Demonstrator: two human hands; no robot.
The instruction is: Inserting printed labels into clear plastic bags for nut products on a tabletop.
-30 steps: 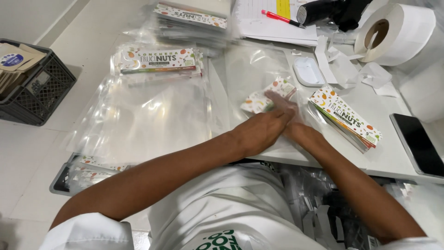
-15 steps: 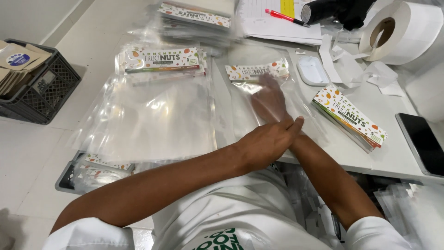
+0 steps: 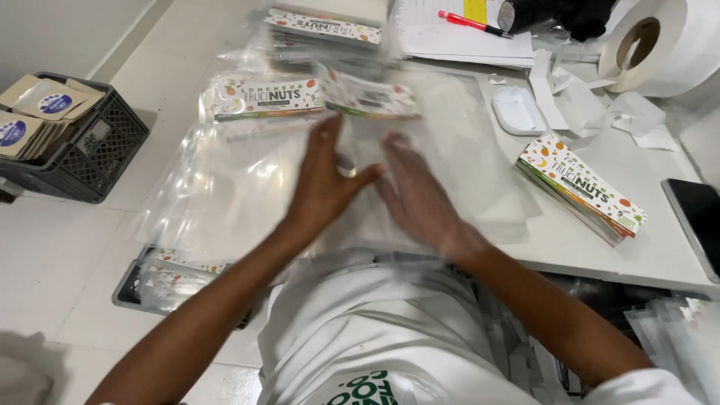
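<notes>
A clear plastic bag point(image 3: 450, 161) with a printed fruit-pattern header card point(image 3: 367, 96) at its far end lies tilted across the table's left edge. My left hand point(image 3: 322, 176) lies on top of the bag, fingers stretched out and thumb spread. My right hand point(image 3: 416, 193) is blurred and shows through the film, flat, apparently inside or under the bag. Both hands hold the bag next to a stack of finished bags point(image 3: 247, 172), whose own header card point(image 3: 264, 98) is just left of the held card.
A pile of loose header cards point(image 3: 581, 187) lies right of my hands, with a dark phone point(image 3: 697, 217) beyond. Farther back are a small white dish point(image 3: 517, 111), a label roll point(image 3: 660, 45), papers with a red pen point(image 3: 471, 22), and more bagged stacks point(image 3: 322, 30). A black crate point(image 3: 82, 150) holds brown pouches.
The bag with its card has swung left and away, from the table's middle toward the finished stack. My left hand went from my right wrist to the bag, and the camera shifted.
</notes>
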